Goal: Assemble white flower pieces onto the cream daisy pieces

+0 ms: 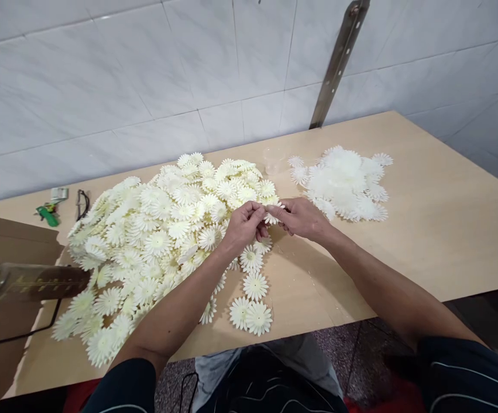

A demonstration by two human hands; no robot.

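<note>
In the head view, my left hand (247, 222) and my right hand (301, 218) meet over the middle of the table, fingertips pinched together. A pale cream artificial flower (273, 217) shows between them, and the fingers of both hands close on it. The fingers partly cover its centre. Beside and beneath my left hand spreads a large heap of cream artificial flowers (158, 241), many with small holes in the middle. Several single flowers (255, 285) lie flat on the table below my hands.
Right of my hands lies a smaller pile of whiter, translucent petal pieces (345, 180). A clear plastic cup (273, 160) stands behind. At the left are a green-handled tool (48, 215), black-framed glasses (82, 204), a brown cylinder (38, 282) and a cardboard box (12, 241). A tiled wall borders the wooden table (424, 229).
</note>
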